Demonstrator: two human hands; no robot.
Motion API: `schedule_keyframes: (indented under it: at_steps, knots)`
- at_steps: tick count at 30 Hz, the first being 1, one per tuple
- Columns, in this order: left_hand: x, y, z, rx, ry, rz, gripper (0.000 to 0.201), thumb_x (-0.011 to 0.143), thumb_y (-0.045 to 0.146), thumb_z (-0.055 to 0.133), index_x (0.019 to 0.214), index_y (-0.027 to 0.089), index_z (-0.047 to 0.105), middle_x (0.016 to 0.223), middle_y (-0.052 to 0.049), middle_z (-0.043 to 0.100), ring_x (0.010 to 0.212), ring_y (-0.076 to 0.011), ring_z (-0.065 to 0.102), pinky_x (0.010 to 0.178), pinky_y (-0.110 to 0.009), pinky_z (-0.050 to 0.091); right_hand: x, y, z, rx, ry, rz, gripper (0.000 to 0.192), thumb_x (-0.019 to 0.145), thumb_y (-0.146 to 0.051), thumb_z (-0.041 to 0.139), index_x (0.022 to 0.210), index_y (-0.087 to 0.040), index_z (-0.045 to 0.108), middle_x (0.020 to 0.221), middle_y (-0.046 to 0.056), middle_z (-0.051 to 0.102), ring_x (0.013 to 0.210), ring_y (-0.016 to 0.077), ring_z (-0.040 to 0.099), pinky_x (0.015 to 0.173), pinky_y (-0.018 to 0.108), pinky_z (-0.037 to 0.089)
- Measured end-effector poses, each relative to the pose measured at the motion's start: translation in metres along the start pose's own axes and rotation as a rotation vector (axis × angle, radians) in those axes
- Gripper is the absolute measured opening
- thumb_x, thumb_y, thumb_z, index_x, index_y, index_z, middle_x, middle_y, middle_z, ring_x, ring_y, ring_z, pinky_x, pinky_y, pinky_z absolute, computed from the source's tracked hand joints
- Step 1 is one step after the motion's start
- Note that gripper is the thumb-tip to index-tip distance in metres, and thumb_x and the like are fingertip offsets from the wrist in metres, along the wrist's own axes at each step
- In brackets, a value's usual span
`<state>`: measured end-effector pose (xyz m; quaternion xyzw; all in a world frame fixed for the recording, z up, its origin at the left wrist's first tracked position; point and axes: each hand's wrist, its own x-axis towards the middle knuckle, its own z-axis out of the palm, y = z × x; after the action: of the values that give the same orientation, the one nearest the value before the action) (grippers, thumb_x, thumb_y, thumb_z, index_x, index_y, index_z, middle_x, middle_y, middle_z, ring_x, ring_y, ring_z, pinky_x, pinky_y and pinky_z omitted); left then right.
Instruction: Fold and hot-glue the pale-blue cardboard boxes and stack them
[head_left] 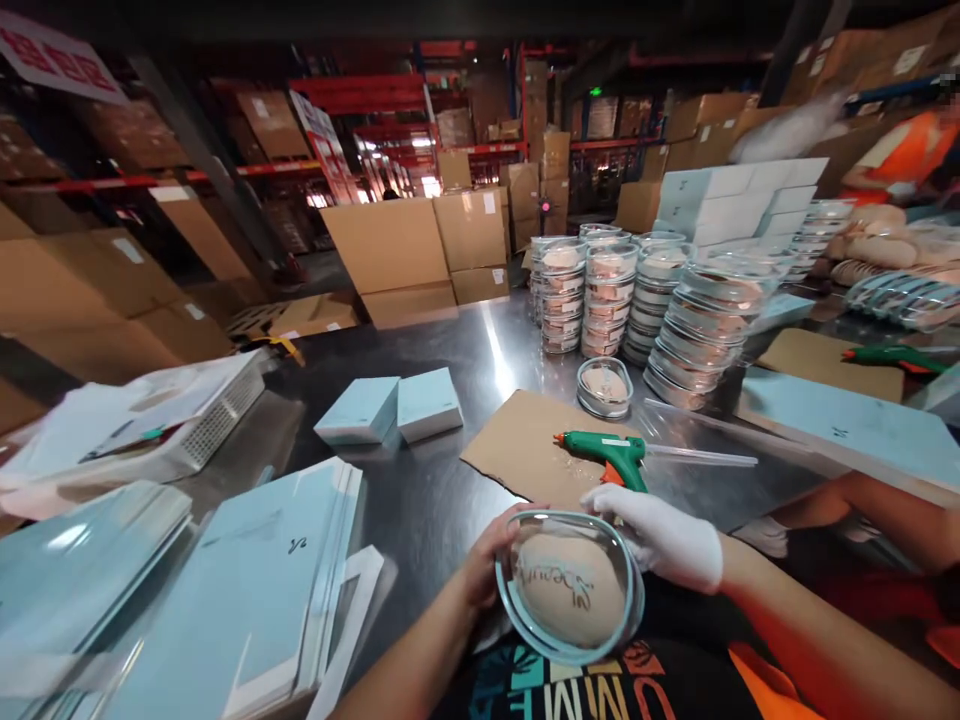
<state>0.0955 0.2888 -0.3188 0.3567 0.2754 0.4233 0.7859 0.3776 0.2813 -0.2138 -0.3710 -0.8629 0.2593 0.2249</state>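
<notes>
In front of my body I hold a clear oval case (570,590). A beige padded piece with dark cursive lettering shows through its top. My left hand (491,560), its fingers bare, is closed around the left side of the case. The right one, my right hand (660,540) in a white glove, grips the upper right rim; some of its fingers are hidden behind the case. Just beyond that glove a green glue gun (607,446) with an orange trigger and a clear glue stick lies on a brown cardboard sheet (517,430).
Stacks of similar clear cases (697,330) stand at the back right, with a single case (604,386) before them. Two light-blue boxes (430,404) sit left of centre. Flat blue cartons (270,570) and a white basket (217,425) lie left. A co-worker's arm (862,510) reaches in from the right.
</notes>
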Motion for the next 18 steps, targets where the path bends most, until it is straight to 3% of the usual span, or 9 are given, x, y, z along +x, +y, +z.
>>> schedule_keyframes:
  at_steps: [2,5,7,9,13,18]
  knots:
    - [0.001,-0.001,0.0,0.009,-0.023,0.002,0.061,0.076,0.058,0.091,0.122,0.018,0.084,0.112,-0.012,0.082,0.103,-0.0297,0.075,0.091,-0.034,0.054,-0.001,0.004,0.003,0.044,-0.075,0.006,0.029,0.102,-0.037,0.065,0.123,-0.018,0.073,0.12,0.013,0.078,0.099,0.0214,0.074,0.091,0.033,0.062]
    - [0.001,-0.003,0.0,0.015,-0.043,-0.006,0.064,0.076,0.058,0.092,0.123,0.016,0.082,0.113,-0.013,0.082,0.101,-0.0291,0.074,0.092,-0.035,0.053,0.001,0.012,0.004,0.034,-0.117,-0.063,0.027,0.105,-0.039,0.059,0.1,-0.017,0.074,0.101,0.011,0.076,0.089,0.0196,0.07,0.082,0.03,0.059]
    - [0.0,-0.003,0.0,0.026,-0.029,-0.005,0.065,0.077,0.058,0.091,0.125,0.016,0.081,0.116,-0.013,0.081,0.103,-0.0293,0.074,0.093,-0.036,0.053,0.001,0.016,0.003,-0.059,-0.094,-0.09,0.027,0.105,-0.037,0.057,0.092,-0.019,0.073,0.091,0.009,0.073,0.081,0.0184,0.066,0.075,0.03,0.056]
    - [0.0,-0.002,-0.002,0.032,-0.022,-0.016,0.069,0.076,0.059,0.092,0.128,0.016,0.081,0.12,-0.014,0.081,0.106,-0.0303,0.074,0.095,-0.037,0.053,0.001,0.018,0.003,-0.217,-0.11,-0.094,0.021,0.104,-0.032,0.059,0.095,-0.021,0.075,0.091,0.008,0.073,0.081,0.0191,0.066,0.074,0.03,0.053]
    - [0.0,-0.003,-0.004,0.04,-0.023,-0.061,0.071,0.072,0.056,0.097,0.131,0.019,0.081,0.122,-0.013,0.081,0.112,-0.0314,0.074,0.1,-0.038,0.052,0.004,0.018,-0.001,-0.523,-0.258,-0.061,0.011,0.093,-0.027,0.071,0.095,-0.019,0.078,0.095,0.01,0.078,0.081,0.0215,0.069,0.068,0.031,0.044]
    - [0.002,-0.009,0.001,0.017,0.035,-0.078,0.067,0.07,0.055,0.097,0.124,0.017,0.084,0.115,-0.013,0.083,0.105,-0.0315,0.076,0.095,-0.038,0.054,0.008,0.016,-0.012,-0.611,-0.362,-0.03,0.011,0.09,-0.026,0.069,0.084,-0.021,0.077,0.085,0.007,0.078,0.071,0.0187,0.066,0.062,0.031,0.033]
